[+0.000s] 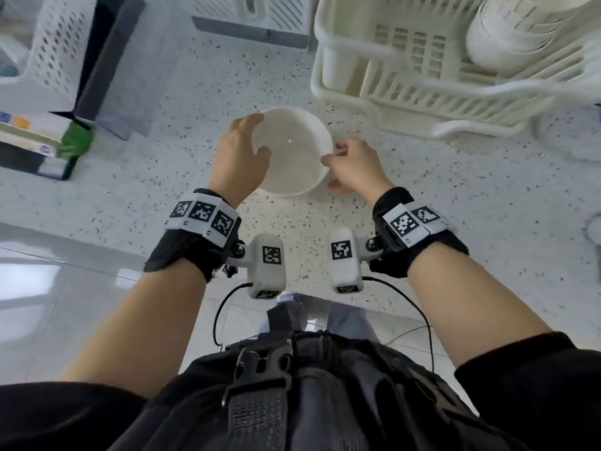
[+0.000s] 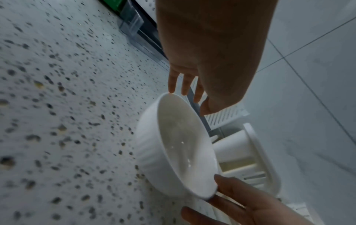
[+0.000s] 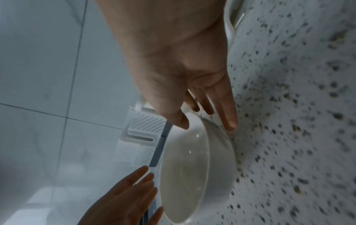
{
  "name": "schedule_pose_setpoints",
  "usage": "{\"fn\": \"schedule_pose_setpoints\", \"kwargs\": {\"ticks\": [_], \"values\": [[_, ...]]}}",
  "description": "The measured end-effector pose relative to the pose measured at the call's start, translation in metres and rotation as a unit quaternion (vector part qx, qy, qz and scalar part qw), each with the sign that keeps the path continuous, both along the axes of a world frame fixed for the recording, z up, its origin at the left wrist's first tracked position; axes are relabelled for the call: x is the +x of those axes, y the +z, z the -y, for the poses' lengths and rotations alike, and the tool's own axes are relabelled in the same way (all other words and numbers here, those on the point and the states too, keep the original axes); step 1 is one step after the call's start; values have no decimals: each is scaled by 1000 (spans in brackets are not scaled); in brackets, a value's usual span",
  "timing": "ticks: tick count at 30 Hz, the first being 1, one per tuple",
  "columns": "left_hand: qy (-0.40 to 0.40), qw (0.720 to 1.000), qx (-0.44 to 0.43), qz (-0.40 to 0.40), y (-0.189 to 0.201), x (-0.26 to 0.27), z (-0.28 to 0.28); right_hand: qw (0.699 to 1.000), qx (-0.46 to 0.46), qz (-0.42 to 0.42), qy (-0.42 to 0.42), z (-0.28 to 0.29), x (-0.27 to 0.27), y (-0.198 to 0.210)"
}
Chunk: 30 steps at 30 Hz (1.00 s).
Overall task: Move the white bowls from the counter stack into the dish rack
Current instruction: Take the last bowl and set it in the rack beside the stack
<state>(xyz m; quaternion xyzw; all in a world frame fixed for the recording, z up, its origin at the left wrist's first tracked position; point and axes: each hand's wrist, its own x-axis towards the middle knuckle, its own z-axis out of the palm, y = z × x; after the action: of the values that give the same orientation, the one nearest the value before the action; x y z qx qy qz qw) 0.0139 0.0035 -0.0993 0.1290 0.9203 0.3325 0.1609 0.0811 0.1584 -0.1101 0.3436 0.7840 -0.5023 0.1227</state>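
A white bowl [image 1: 294, 151] stands upright on the speckled counter [image 1: 156, 164], just in front of the cream dish rack [image 1: 422, 96]. My left hand [image 1: 252, 138] lies over its left rim with straight fingers [image 2: 171, 86], one tip touching the rim. At the opposite rim my right hand [image 1: 338, 164] pinches the bowl [image 3: 185, 167], thumb [image 3: 179, 120] on the inside and fingers [image 3: 228, 115] down the outer wall. In the left wrist view the bowl [image 2: 185, 149] shows a ribbed outside. Several white bowls [image 1: 507, 37] lie stacked in the rack's far right part.
The rack's utensil cup [image 1: 341, 70] faces the bowl. White perforated baskets [image 1: 52, 47] stand at the back left, with a green item [image 1: 76, 141] and flat boxes [image 1: 29, 138] beside them. A blurred clear object [image 1: 569, 138] sits right of the rack. The counter's front edge runs under my wrists.
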Motion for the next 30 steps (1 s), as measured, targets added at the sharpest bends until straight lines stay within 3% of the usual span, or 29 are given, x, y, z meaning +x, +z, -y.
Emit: {"fn": "schedule_pose_setpoints", "kwargs": {"ticks": [4, 8, 13, 19, 26, 30], "values": [[-21, 999, -27, 32, -16, -5, 27, 999, -39, 24, -17, 25, -7, -14], [-49, 997, -14, 60, -23, -6, 40, 993, -83, 7, -88, 33, -10, -22], [-59, 996, 16, 66, -22, -9, 41, 990, -71, 16, -123, 34, -13, -16], [-35, 996, 46, 75, -4, -10, 24, 995, -27, 4, -99, 12, 0, 19], [-54, 982, 179, -32, 33, -14, -28, 991, -36, -59, -114, -41, 15, 75], [-64, 974, 211, -53, 52, -18, -65, 983, -32, -110, -141, -77, 14, 99]]}}
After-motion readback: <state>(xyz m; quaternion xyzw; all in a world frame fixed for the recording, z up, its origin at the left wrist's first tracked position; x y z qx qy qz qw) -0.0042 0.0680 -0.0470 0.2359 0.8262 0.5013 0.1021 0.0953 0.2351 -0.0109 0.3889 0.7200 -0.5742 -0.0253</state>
